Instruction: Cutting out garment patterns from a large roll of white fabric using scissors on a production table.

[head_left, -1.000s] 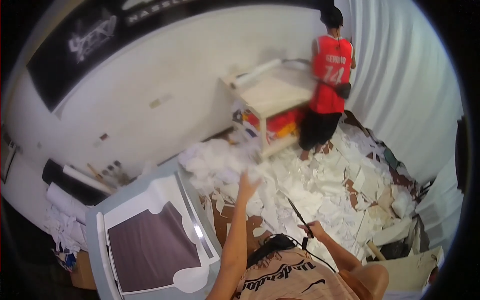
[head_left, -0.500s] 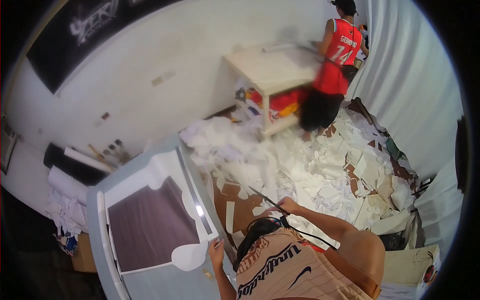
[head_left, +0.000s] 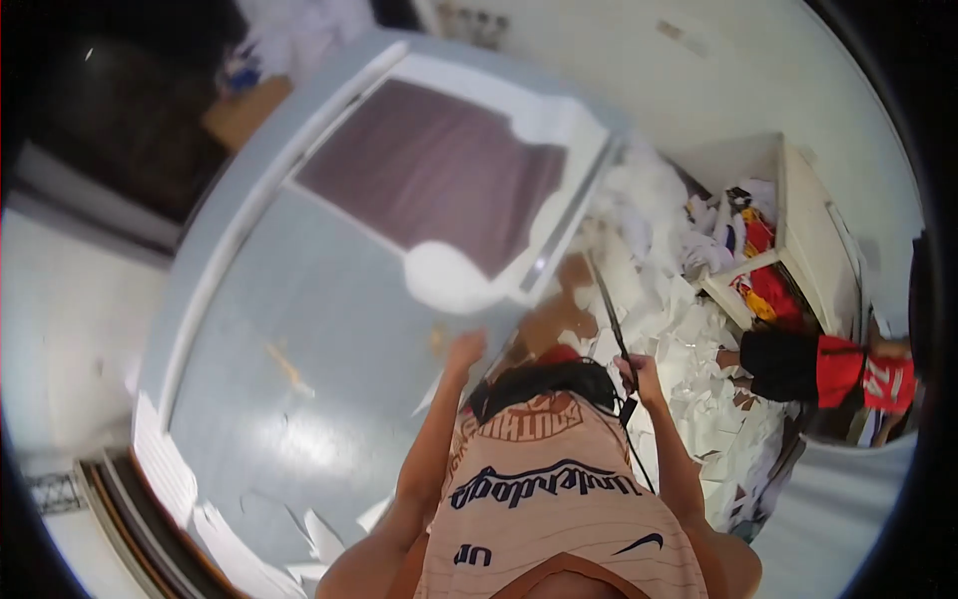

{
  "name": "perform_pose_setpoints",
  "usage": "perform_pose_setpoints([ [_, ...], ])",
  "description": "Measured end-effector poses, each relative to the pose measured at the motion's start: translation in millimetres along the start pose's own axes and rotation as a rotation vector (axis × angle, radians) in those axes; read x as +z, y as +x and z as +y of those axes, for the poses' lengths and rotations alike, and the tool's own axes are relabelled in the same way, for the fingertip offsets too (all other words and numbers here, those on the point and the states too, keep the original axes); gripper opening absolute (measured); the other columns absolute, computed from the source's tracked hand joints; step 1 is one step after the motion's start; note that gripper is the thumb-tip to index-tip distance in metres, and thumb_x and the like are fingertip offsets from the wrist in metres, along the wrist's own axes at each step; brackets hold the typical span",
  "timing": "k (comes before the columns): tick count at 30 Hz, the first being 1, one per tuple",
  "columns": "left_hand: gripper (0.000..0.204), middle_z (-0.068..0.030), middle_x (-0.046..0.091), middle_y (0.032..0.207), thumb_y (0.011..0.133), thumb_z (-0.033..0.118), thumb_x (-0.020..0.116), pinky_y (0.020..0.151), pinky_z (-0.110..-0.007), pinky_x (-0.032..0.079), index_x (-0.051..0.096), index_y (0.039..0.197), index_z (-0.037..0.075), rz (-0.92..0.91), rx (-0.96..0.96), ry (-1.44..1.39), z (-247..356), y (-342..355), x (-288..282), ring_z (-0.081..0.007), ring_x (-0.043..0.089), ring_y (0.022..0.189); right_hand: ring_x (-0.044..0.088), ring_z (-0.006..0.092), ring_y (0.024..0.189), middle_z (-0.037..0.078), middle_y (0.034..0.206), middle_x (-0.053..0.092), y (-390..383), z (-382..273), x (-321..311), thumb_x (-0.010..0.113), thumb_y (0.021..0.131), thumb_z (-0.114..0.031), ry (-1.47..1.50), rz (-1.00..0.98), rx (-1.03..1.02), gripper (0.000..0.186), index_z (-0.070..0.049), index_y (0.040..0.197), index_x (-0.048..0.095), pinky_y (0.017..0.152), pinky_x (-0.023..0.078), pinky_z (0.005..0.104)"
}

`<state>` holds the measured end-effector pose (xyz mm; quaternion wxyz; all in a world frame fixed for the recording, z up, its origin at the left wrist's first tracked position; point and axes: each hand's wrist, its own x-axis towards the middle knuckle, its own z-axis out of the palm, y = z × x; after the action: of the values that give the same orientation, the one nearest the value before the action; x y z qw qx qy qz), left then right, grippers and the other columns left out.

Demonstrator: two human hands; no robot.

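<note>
Right hand (head_left: 644, 379) is closed around a long, slim, dark tool (head_left: 609, 309), fingers wrapped near its lower end. Tool is off the table's right side, above the floor scraps, far end pointing away from the wearer and slightly left. Can't tell if the tip touches anything. Thin black cord (head_left: 642, 459) runs down from near the grip, along the right side of the wearer's tan sleeveless shirt with dark lettering (head_left: 529, 519).

Left hand (head_left: 466, 349) is at the near right part of the big grey-blue table (head_left: 319, 339). Motion blur there: can't tell whether fingers are spread or closed, or whether they touch the surface.

On the table: dark purplish-brown flat sheet (head_left: 429, 170), lying on white paper with rounded lobes (head_left: 449, 280); nearest lobe is just beyond the left hand. Straight grey metallic strip (head_left: 571, 225) along the right edge; long narrow white tube (head_left: 249, 220) along the left side. Torn white paper pieces (head_left: 321, 537) at the near edge.

Floor to the right: heaped white paper scraps (head_left: 689, 344). Beyond: cream bench (head_left: 818, 235) with red and yellow cloth (head_left: 760, 285) inside, and a co-worker in red jersey and black shorts (head_left: 838, 369) beside it.
</note>
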<state>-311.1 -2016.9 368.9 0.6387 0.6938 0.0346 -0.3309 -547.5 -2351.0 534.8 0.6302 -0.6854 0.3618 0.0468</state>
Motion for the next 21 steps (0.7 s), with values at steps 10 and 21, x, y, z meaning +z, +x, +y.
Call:
perform_pose_setpoints([
  [10, 0.06, -0.0197, 0.061, 0.125, 0.094, 0.038, 0.072, 0.08, -0.038, 0.057, 0.051, 0.128, -0.006, 0.372, -0.337, -0.768, 14, 101, 57, -0.0288, 0.069, 0.101, 0.045, 0.0072, 0.044, -0.003, 0.054, 0.05, 178, -34, -8, 0.074, 0.093, -0.035, -0.308, -0.461, 0.111, 0.042, -0.007, 0.067, 0.058, 0.042, 0.033, 0.0252],
  [21, 0.038, -0.0095, 0.07, 0.084, 0.085, 0.025, 0.084, 0.045, -0.028, 0.043, 0.063, 0.103, -0.001, 0.666, -0.358, -0.451, 24, 149, 73, -0.0191, 0.068, 0.059, 0.04, 0.0068, 0.063, -0.005, 0.066, 0.044, 277, 1, 42, 0.082, 0.086, -0.041, -0.432, -0.852, 0.222, 0.048, -0.007, 0.067, 0.053, 0.056, 0.033, 0.0269],
])
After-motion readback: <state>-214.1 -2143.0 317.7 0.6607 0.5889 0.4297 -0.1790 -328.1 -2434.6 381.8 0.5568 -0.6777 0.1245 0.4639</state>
